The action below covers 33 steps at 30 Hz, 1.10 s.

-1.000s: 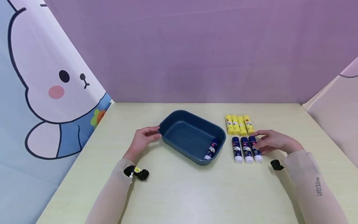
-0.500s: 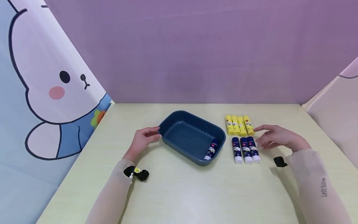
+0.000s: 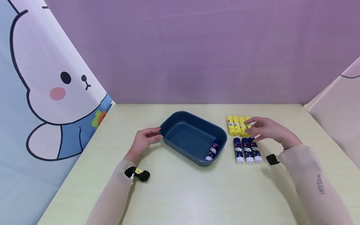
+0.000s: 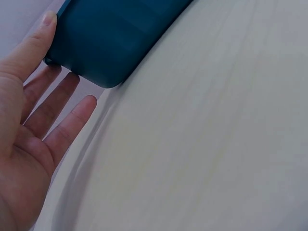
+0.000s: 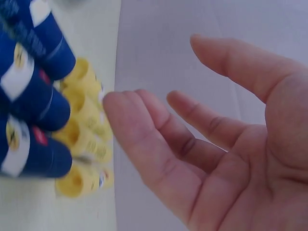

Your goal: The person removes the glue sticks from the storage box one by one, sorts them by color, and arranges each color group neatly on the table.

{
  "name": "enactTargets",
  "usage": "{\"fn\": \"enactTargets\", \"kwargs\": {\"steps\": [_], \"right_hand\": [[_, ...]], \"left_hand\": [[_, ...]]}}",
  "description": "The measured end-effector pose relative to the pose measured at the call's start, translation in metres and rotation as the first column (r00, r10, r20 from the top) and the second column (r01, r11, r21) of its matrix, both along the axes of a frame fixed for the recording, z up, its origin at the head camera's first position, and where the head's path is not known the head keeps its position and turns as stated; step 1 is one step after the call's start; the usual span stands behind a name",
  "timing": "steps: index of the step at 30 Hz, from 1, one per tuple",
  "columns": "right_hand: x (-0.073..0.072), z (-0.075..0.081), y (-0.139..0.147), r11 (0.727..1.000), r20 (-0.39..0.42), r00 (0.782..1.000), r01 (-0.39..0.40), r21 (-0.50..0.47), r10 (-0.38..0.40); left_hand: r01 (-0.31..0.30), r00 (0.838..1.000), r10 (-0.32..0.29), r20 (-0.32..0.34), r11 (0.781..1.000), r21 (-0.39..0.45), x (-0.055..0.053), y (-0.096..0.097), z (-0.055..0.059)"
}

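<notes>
A dark blue tray [image 3: 184, 137] sits mid-table with one navy glue stick [image 3: 212, 149] inside, near its right end. My left hand [image 3: 142, 141] holds the tray's left rim between thumb and fingers; the left wrist view shows the thumb [image 4: 36, 45] against the tray edge. Three navy glue sticks [image 3: 247, 153] with white ends lie side by side right of the tray. Behind them is a row of several yellow glue sticks [image 3: 237, 125]. My right hand [image 3: 267, 129] hovers over the rightmost sticks, partly covering them, fingers loosely bent and apart, with nothing held.
The pale wooden table [image 3: 180, 193] reaches back to a purple cloth backdrop [image 3: 197, 53]. A cartoon-printed cloth [image 3: 45, 131] borders the left side. Small black devices sit at both wrists.
My right hand has let go of the rightmost navy glue stick, now closer to its neighbour. It then drew back right and moved left over the yellow row. The left hand stays put.
</notes>
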State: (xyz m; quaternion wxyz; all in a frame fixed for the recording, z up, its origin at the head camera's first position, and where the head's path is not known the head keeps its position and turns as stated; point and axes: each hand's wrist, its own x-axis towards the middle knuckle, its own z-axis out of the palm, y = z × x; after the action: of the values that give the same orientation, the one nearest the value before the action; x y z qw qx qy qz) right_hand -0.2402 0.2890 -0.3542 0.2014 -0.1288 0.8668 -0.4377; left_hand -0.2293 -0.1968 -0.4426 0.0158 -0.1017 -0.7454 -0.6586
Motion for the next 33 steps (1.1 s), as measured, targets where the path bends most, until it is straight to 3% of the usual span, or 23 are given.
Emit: {"fn": "enactTargets", "kwargs": {"steps": [9,25,29,33], "right_hand": [[0.002,0.010,-0.035,0.999,-0.101,0.995,-0.022,0.046,0.026],[0.003,0.017,-0.084,0.992,-0.145,0.982,-0.124,0.009,0.124],[0.001,0.014,-0.097,0.988,-0.117,0.981,-0.157,-0.001,0.156],[-0.005,0.010,-0.110,0.977,-0.031,0.977,-0.214,-0.017,0.213]], "left_hand": [[-0.005,1.000,0.005,0.006,1.000,-0.004,0.000,0.000,0.001],[-0.007,1.000,0.007,-0.009,1.000,-0.004,0.000,0.002,0.000],[-0.010,1.000,0.009,-0.014,1.000,-0.015,0.000,0.002,0.000],[-0.008,1.000,0.008,-0.016,0.999,-0.031,0.001,0.000,0.000]]}}
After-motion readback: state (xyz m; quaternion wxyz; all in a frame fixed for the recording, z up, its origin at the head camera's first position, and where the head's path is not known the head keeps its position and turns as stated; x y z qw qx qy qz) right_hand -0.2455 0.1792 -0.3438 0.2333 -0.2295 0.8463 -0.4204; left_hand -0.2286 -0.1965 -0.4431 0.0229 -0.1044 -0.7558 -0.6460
